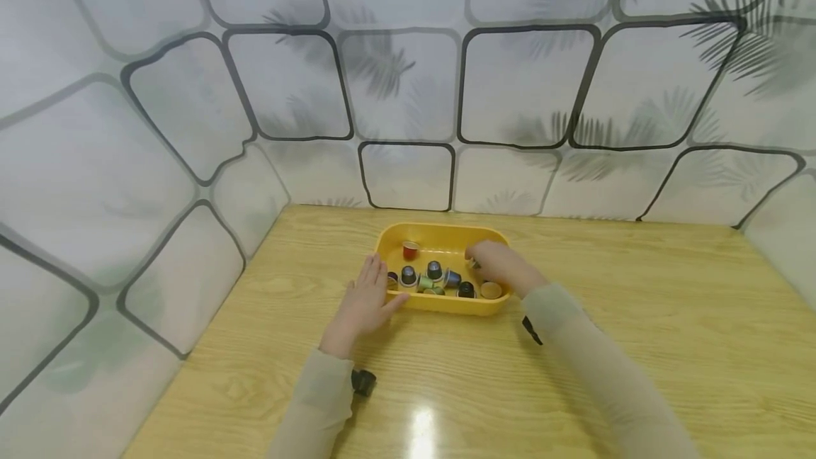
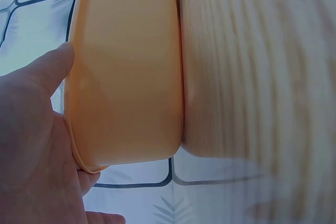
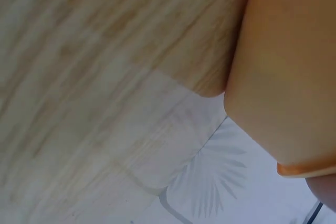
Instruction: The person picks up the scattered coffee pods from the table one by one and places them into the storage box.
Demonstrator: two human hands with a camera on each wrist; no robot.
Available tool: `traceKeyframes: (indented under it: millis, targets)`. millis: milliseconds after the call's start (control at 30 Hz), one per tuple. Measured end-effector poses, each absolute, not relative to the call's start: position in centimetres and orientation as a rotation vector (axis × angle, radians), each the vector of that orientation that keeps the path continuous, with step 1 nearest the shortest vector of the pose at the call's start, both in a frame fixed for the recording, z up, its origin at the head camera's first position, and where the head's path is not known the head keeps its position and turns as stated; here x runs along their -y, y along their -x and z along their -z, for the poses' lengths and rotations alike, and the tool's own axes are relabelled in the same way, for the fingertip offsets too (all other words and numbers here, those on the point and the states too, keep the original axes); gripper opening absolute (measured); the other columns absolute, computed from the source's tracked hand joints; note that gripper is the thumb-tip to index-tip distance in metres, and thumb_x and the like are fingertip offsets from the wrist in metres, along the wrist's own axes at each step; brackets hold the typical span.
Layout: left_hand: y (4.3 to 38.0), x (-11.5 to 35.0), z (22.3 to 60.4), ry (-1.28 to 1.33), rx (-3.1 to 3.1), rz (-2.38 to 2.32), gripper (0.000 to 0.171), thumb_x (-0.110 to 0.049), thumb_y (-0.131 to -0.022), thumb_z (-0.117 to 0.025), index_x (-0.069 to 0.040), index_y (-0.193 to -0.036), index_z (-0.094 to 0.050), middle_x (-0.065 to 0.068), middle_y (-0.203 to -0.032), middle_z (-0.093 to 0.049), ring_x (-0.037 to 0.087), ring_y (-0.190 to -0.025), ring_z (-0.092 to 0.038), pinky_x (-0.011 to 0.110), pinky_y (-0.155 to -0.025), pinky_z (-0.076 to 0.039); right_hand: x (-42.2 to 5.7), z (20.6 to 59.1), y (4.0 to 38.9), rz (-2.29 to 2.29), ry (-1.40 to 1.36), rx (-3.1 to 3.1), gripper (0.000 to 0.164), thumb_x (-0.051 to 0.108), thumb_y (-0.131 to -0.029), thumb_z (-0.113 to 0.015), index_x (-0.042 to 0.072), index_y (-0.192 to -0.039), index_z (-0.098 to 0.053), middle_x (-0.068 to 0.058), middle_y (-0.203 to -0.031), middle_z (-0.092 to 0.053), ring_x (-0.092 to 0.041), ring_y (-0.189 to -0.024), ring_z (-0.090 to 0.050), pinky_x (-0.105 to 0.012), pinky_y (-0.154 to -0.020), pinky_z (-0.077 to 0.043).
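A yellow plastic tray [image 1: 446,303] sits on the wooden table, with several coffee capsules inside, mostly along its near side. My left hand [image 1: 368,296] rests at the tray's left end, fingers extended along that end and thumb over the near rim. In the left wrist view the thumb [image 2: 60,66] touches the orange-looking tray wall [image 2: 126,72] at its rim. My right hand [image 1: 500,264] reaches over the right end into the tray, its bent fingers pinching a small greenish coffee capsule [image 1: 474,263], mostly covered by the hand. The tray wall [image 3: 286,77] hides nearly all of that hand in the right wrist view.
A red capsule [image 1: 411,251] stands apart at the tray's back left. Near the right end lie a black capsule [image 1: 467,290] and a tan one [image 1: 491,290]. Behind the wooden table [image 1: 637,289] rises a patterned pale wall [image 1: 408,176].
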State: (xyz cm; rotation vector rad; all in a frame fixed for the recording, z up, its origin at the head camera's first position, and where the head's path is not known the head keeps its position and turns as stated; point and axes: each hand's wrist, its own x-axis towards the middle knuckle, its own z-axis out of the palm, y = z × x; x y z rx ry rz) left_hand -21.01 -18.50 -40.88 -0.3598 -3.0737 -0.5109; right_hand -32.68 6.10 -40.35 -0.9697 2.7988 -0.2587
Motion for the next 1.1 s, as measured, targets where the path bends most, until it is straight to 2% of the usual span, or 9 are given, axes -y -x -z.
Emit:
traceKeyframes:
  millis: [200, 433, 800, 1000, 1100]
  targets:
    - [21.08, 18.59, 40.93, 0.357, 3.074, 0.51, 0.078, -0.051, -0.09, -0.037, 0.007, -0.138, -0.016, 0.019, -0.145, -0.002, 0.029, -0.133, 0.0, 0.058, -0.096, -0.019, -5.79, 40.4, 32.43, 0.17, 0.984, -2.812, 0.02, 0.004, -0.082, -0.06, 0.001, -0.102, -0.062, -0.011, -0.1, -0.062, -0.026, -0.092, -0.057, -0.038, -0.08, -0.045]
    - [20.93, 18.51, 40.81, 0.352, 3.085, 0.504, 0.078, -0.051, -0.09, -0.037, 0.007, -0.138, -0.016, 0.018, -0.145, -0.002, 0.029, -0.133, 0.0, 0.057, -0.096, -0.019, -5.81, 40.45, 32.44, 0.156, 0.983, -2.8, 0.007, 0.005, -0.081, -0.062, 0.006, -0.088, -0.062, -0.005, -0.085, -0.062, -0.016, -0.074, -0.056, -0.033, -0.068, -0.047]
    - [21.19, 18.42, 40.71, 0.356, 3.087, 0.51, 0.077, -0.05, -0.09, -0.037, 0.006, -0.138, -0.015, 0.018, -0.145, -0.001, 0.028, -0.133, 0.001, 0.057, -0.097, -0.018, -5.98, 40.65, 32.62, 0.117, 1.0, -2.814, 0.006, 0.006, -0.08, -0.062, 0.007, -0.086, -0.063, -0.006, -0.087, -0.063, -0.018, -0.078, -0.058, -0.034, -0.07, -0.047]
    - [21.23, 18.33, 40.76, 0.361, 3.096, 0.529, 0.078, -0.05, -0.09, -0.037, 0.006, -0.138, -0.014, 0.018, -0.145, -0.001, 0.027, -0.133, 0.002, 0.057, -0.097, -0.017, -6.13, 40.63, 32.63, 0.11, 1.017, -2.816, 0.005, 0.004, -0.08, -0.06, 0.009, -0.081, -0.062, -0.002, -0.078, -0.06, -0.014, -0.067, -0.051, -0.03, -0.064, -0.045]
    - [21.23, 18.33, 40.77, 0.362, 3.095, 0.53, 0.078, -0.05, -0.09, -0.037, 0.006, -0.138, -0.014, 0.018, -0.145, -0.001, 0.028, -0.133, 0.002, 0.058, -0.097, -0.017, -6.22, 40.62, 32.61, 0.137, 1.025, -2.811, 0.009, 0.003, -0.08, -0.059, 0.007, -0.087, -0.063, -0.004, -0.082, -0.061, -0.015, -0.069, -0.052, -0.031, -0.064, -0.045]
